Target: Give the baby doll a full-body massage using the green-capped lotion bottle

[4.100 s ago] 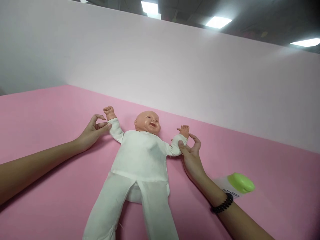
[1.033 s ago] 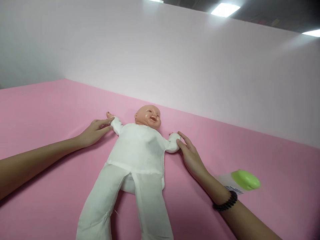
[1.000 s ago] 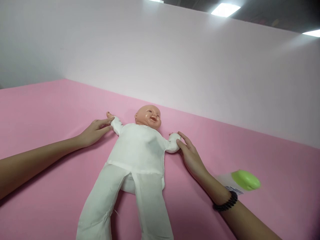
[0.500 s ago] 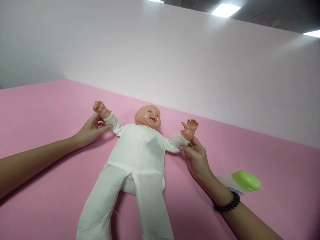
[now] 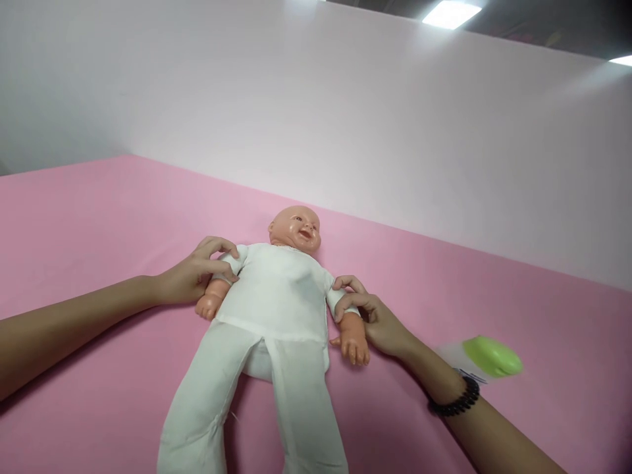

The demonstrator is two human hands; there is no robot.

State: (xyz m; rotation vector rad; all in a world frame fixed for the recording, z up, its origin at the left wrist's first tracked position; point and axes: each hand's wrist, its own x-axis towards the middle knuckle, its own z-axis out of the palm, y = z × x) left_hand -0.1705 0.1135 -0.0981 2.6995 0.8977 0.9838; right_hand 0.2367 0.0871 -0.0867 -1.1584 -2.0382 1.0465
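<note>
A baby doll (image 5: 276, 283) with a white cloth body lies on its back on a pink surface (image 5: 93, 230), head away from me. My left hand (image 5: 200, 266) is closed around the doll's arm at the left of the view, thumb and fingers on the white sleeve. On the other side my right hand (image 5: 372, 316) grips the other sleeve just above the doll's plastic hand. Both doll arms point down beside its torso. A black coiled band (image 5: 457, 398) circles my right wrist.
Right of my right forearm lies a white bottle with a bright green cap (image 5: 492, 355), partly hidden by the arm. A pale wall (image 5: 345, 118) rises behind the pink surface. Ceiling lights (image 5: 451, 13) show at the top.
The doll's arms have swung from raised and outspread down to its sides, with my hands on them. The doll's torso stays in place.
</note>
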